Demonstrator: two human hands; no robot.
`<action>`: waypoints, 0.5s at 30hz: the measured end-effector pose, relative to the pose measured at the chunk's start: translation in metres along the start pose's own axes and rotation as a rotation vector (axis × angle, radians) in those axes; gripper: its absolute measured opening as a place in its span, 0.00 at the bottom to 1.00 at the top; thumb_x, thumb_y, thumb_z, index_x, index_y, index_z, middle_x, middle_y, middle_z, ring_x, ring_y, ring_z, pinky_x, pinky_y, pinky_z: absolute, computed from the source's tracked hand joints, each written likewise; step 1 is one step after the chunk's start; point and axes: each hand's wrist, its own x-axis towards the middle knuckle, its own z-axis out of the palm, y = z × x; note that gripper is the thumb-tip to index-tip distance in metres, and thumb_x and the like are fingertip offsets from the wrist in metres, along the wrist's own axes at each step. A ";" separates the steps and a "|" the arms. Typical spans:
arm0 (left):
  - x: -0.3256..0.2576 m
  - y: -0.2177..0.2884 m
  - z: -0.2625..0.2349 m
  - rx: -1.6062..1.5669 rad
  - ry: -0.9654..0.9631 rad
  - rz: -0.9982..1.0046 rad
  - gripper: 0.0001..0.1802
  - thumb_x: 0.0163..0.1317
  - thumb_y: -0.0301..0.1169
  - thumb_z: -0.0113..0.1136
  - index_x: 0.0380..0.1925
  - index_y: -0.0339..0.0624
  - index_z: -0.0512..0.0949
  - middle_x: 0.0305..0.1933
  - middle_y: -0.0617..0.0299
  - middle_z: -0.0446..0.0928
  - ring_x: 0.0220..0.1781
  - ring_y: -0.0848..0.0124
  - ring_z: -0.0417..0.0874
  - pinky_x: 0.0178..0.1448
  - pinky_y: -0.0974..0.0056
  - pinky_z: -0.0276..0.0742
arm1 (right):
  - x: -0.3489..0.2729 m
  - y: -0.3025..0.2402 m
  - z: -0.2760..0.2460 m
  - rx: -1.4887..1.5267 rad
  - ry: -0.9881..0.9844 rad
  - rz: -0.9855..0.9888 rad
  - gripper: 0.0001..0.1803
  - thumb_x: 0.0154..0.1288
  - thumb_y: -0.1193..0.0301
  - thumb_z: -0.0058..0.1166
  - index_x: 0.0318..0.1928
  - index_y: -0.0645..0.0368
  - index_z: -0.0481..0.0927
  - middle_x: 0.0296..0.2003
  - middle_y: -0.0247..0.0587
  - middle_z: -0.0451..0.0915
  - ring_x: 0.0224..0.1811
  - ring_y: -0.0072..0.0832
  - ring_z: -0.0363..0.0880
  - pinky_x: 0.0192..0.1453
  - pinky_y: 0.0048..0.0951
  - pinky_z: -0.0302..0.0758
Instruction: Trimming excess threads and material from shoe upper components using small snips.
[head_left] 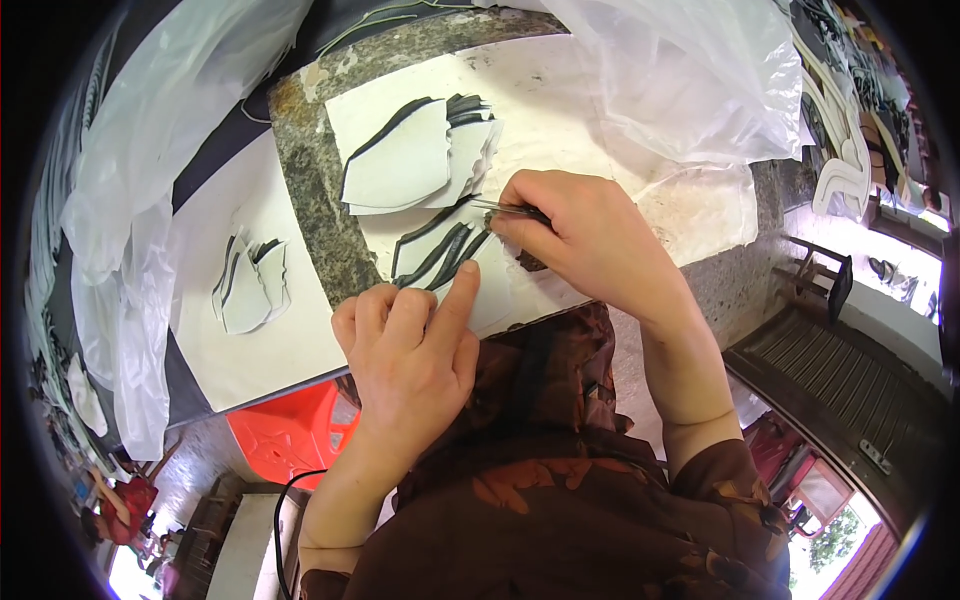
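My right hand [585,235] is closed round a thin metal-tipped tool [515,209] with a dark handle; scissors or tweezers, I cannot tell which. Its tip reaches the far end of some white cut pieces with black edging [437,250]. At their near side my left hand [410,350] rests with the index finger stretched onto the pieces and the other fingers bent, gripping nothing visible. Just beyond lies a stack of larger white pieces [400,160], also black along one curved edge. The tool's handle is mostly hidden inside my right hand.
Pale board [660,215] covers a speckled stone slab [315,150]. Left of it, another white sheet [250,370] bears a small pile of similar pieces [252,285]. Clear plastic bags [690,80] lie at the far and left sides. A red plastic stool [290,435] stands below the table.
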 end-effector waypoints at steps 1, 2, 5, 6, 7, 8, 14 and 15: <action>0.001 0.001 0.000 0.011 -0.014 -0.008 0.28 0.50 0.27 0.66 0.56 0.53 0.86 0.36 0.67 0.68 0.46 0.64 0.73 0.56 0.54 0.64 | 0.000 0.001 0.000 0.004 0.001 0.005 0.12 0.69 0.64 0.59 0.38 0.61 0.81 0.28 0.46 0.83 0.31 0.44 0.82 0.37 0.39 0.76; 0.002 0.002 0.000 0.021 -0.028 -0.015 0.28 0.50 0.27 0.66 0.56 0.54 0.86 0.36 0.67 0.67 0.46 0.63 0.73 0.56 0.54 0.64 | 0.000 0.001 0.000 0.004 0.004 0.007 0.12 0.69 0.64 0.59 0.38 0.61 0.81 0.28 0.46 0.83 0.31 0.44 0.82 0.37 0.39 0.76; 0.005 0.004 -0.001 0.045 -0.048 -0.011 0.29 0.50 0.27 0.65 0.57 0.54 0.85 0.35 0.65 0.66 0.46 0.62 0.72 0.55 0.53 0.64 | 0.000 0.000 -0.002 0.005 -0.009 0.053 0.12 0.69 0.63 0.59 0.38 0.61 0.82 0.28 0.47 0.83 0.32 0.44 0.82 0.38 0.40 0.76; 0.005 0.005 -0.002 0.046 -0.048 -0.008 0.29 0.50 0.27 0.65 0.57 0.54 0.85 0.35 0.65 0.66 0.46 0.62 0.72 0.55 0.53 0.64 | 0.001 -0.002 -0.002 0.010 -0.019 0.074 0.13 0.68 0.63 0.60 0.38 0.61 0.82 0.28 0.47 0.83 0.32 0.45 0.82 0.38 0.40 0.76; 0.004 0.005 -0.003 0.054 -0.057 -0.011 0.29 0.51 0.27 0.65 0.57 0.54 0.85 0.36 0.65 0.66 0.47 0.62 0.72 0.56 0.53 0.64 | 0.001 -0.002 -0.002 0.016 -0.028 0.094 0.13 0.68 0.63 0.60 0.38 0.61 0.82 0.28 0.47 0.83 0.32 0.45 0.82 0.38 0.41 0.76; 0.005 0.006 -0.002 0.061 -0.069 -0.013 0.30 0.51 0.27 0.65 0.58 0.54 0.85 0.36 0.64 0.66 0.47 0.61 0.72 0.56 0.53 0.64 | 0.001 -0.001 -0.002 0.018 -0.025 0.097 0.13 0.68 0.63 0.60 0.38 0.61 0.82 0.28 0.47 0.83 0.32 0.45 0.82 0.38 0.41 0.76; 0.005 0.006 0.001 0.063 -0.088 -0.022 0.30 0.52 0.27 0.64 0.59 0.54 0.84 0.37 0.62 0.64 0.46 0.59 0.71 0.55 0.52 0.65 | -0.001 0.005 0.009 -0.014 0.046 0.074 0.13 0.66 0.61 0.61 0.38 0.60 0.82 0.30 0.48 0.83 0.32 0.47 0.82 0.38 0.42 0.76; 0.004 0.006 0.001 0.063 -0.089 -0.019 0.30 0.52 0.27 0.64 0.59 0.54 0.84 0.37 0.62 0.64 0.46 0.59 0.71 0.55 0.52 0.65 | -0.002 0.005 0.012 -0.026 0.065 0.055 0.12 0.66 0.62 0.61 0.38 0.59 0.81 0.30 0.47 0.83 0.32 0.47 0.82 0.38 0.42 0.77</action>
